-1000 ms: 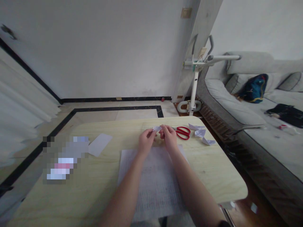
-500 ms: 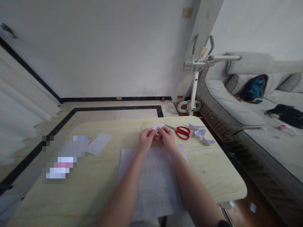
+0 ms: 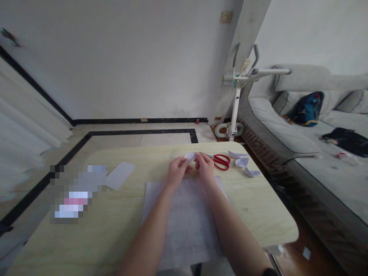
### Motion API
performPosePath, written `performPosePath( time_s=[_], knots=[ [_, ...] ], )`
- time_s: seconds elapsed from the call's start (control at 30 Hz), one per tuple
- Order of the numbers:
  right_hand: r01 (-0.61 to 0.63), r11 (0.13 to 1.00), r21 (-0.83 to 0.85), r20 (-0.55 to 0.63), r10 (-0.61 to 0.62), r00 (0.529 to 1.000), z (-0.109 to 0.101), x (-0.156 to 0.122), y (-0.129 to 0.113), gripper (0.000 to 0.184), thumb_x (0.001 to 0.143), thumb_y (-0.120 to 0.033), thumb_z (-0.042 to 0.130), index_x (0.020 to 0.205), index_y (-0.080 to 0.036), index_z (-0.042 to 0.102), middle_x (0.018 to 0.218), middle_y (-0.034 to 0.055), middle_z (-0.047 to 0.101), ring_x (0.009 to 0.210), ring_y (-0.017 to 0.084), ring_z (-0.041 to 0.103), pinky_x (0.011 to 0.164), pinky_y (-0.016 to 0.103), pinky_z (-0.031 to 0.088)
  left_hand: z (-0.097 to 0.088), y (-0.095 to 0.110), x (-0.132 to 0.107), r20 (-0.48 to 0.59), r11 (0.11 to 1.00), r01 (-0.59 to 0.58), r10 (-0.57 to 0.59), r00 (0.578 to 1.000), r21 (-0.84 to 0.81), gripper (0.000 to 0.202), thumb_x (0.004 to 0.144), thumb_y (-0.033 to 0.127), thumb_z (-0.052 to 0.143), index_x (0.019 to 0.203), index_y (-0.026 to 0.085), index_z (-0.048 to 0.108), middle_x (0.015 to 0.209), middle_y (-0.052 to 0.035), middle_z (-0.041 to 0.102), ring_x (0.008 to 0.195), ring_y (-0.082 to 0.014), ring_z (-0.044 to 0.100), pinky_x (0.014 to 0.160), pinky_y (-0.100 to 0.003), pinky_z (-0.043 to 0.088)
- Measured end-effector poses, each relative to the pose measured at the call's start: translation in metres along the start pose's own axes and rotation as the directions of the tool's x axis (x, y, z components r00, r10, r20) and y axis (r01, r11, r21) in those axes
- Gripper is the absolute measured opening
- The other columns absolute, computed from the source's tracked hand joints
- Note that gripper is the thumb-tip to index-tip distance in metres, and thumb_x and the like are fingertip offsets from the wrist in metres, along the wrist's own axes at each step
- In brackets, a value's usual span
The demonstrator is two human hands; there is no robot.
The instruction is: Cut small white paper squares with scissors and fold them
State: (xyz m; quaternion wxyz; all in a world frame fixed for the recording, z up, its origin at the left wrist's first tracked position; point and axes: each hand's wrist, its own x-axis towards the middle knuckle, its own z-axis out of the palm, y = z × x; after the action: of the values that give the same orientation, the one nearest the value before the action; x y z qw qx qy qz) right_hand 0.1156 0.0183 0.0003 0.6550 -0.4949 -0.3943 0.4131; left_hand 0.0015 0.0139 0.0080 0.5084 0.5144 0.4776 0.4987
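Between my two hands is a small folded piece of white paper [image 3: 190, 156], raised a little above the far part of the table. My left hand [image 3: 177, 168] pinches its left side between thumb and fingers. On the other side, my right hand [image 3: 205, 164] is closed with its fingertips at the paper's right edge. Scissors with red handles [image 3: 221, 161] lie just right of my right hand, their blades partly hidden behind it. Beneath my forearms is a large printed sheet [image 3: 189, 226]. Several folded paper pieces [image 3: 242, 163] rest beyond the scissors.
A blank paper piece [image 3: 121, 175] lies on the left of the wooden table [image 3: 258, 207], beside a blurred-out patch. Past the table's right edge stands a grey sofa [image 3: 287, 134] with a blue bag on it. White exercise equipment [image 3: 236, 103] stands behind the table.
My hands have moved slightly apart, and more of the folded paper shows between them. My right hand has shifted a little to the right, covering more of the scissor blades.
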Motion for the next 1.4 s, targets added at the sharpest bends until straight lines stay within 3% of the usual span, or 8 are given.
performPosePath(
  time_s=[0.13, 0.4, 1.0, 1.23, 1.4],
  knots=[
    [-0.021, 0.999, 0.024, -0.027, 0.022, 0.999, 0.0001, 0.0004, -0.0007, 0.024, 0.073, -0.038, 0.061, 0.078, -0.017, 0.068, 0.056, -0.003, 0.053, 0.043, 0.008, 0.038, 0.041, 0.023, 0.028, -0.0005, 0.0024, -0.0012, 0.014, 1.0, -0.007, 0.007, 1.0, -0.022, 0.025, 0.074, 0.04, 0.061, 0.067, 0.016, 0.06, 0.054, -0.0003, 0.058, 0.048, -0.011, 0.054, 0.048, -0.021, 0.044],
    [-0.095, 0.991, 0.092, 0.012, 0.094, 0.995, 0.0012, 0.0028, 0.003, 0.027, 0.068, -0.037, 0.066, 0.087, -0.017, 0.066, 0.066, -0.0012, 0.061, 0.044, 0.007, 0.044, 0.043, 0.022, 0.034, -0.0026, 0.0003, 0.0007, -0.057, 0.999, 0.005, -0.008, 0.998, -0.044, 0.022, 0.073, 0.037, 0.06, 0.067, 0.016, 0.059, 0.053, 0.002, 0.057, 0.045, -0.0104, 0.053, 0.047, -0.022, 0.043],
    [-0.055, 0.993, 0.1, 0.005, 0.055, 0.998, 0.002, 0.0039, 0.0049, 0.022, 0.066, -0.034, 0.07, 0.071, -0.018, 0.056, 0.06, -0.0035, 0.058, 0.043, 0.007, 0.043, 0.041, 0.021, 0.031, -0.0024, 0.0029, 0.0005, -0.141, 0.998, 0.005, -0.014, 0.99, -0.063, 0.025, 0.072, 0.039, 0.062, 0.071, 0.014, 0.061, 0.057, 0.0008, 0.059, 0.048, -0.0101, 0.054, 0.048, -0.021, 0.043],
    [-0.082, 0.985, 0.155, 0.056, 0.074, 0.996, 0.0018, 0.0028, 0.0046, 0.021, 0.067, -0.034, 0.07, 0.073, -0.019, 0.057, 0.062, -0.0034, 0.059, 0.043, 0.007, 0.043, 0.042, 0.021, 0.032, -0.0023, 0.0027, 0.0004, -0.146, 0.998, -0.005, -0.003, 0.989, -0.056, 0.027, 0.072, 0.041, 0.062, 0.068, 0.015, 0.06, 0.056, 0.0012, 0.058, 0.048, -0.0101, 0.053, 0.047, -0.021, 0.042],
    [-0.155, 0.977, 0.149, 0.157, 0.131, 0.979, 0.0013, 0.0021, 0.0042, 0.02, 0.067, -0.035, 0.07, 0.072, -0.018, 0.06, 0.059, -0.0035, 0.057, 0.044, 0.007, 0.044, 0.043, 0.021, 0.032, -0.0033, 0.0031, 0.0013, -0.166, 0.999, -0.039, 0.033, 0.986, -0.032, 0.026, 0.072, 0.04, 0.063, 0.065, 0.015, 0.059, 0.054, 0.0015, 0.056, 0.048, -0.01, 0.052, 0.048, -0.021, 0.041]
  ],
)
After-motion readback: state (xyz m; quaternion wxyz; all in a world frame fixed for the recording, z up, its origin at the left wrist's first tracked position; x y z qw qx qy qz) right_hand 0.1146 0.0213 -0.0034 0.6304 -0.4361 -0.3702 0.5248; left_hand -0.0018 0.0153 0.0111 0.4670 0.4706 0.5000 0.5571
